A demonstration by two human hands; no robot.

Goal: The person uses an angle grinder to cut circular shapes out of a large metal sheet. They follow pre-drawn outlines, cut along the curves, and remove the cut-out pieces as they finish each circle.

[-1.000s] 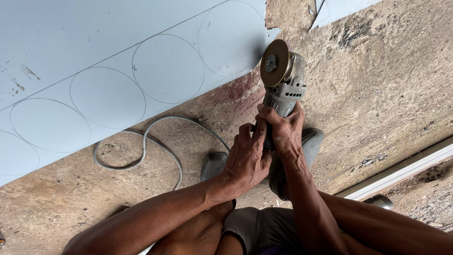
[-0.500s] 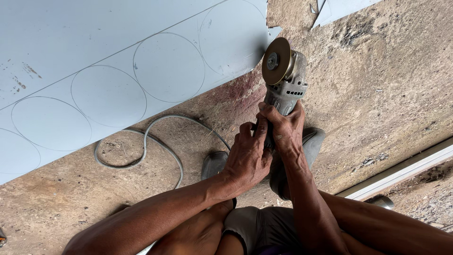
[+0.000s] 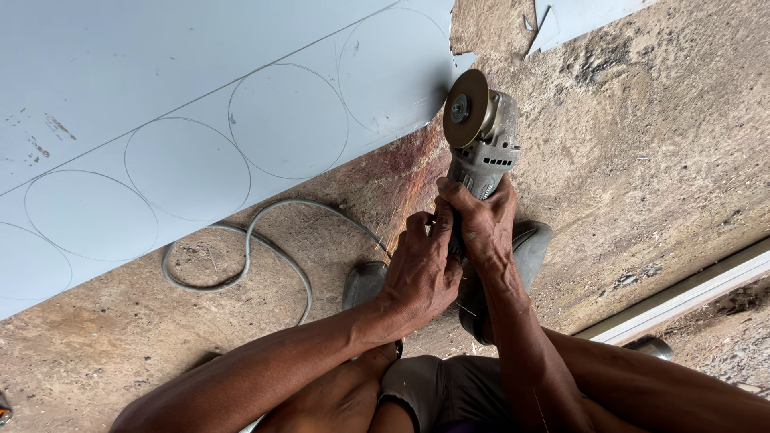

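Angle grinder [image 3: 481,148]: grey body, brown disc [image 3: 466,108] at the upper end, meeting the lower edge of a pale blue-grey sheet [image 3: 160,72] lying on the rough concrete floor [image 3: 642,144]. The sheet bears a row of scribed circles and one straight line; no labels seen.

Right hand [image 3: 481,224]: wrapped tight round the grinder's body just below the head, fingers fully curled. Left hand [image 3: 421,273]: clasped round the lower handle, touching the right hand. Both forearms reach up from the bottom edge.

Surroundings: a grey cable [image 3: 249,248] loops across the floor left of the hands. A pale metal rail [image 3: 682,301] runs along the lower right. Rust-coloured staining on the floor beside the disc.
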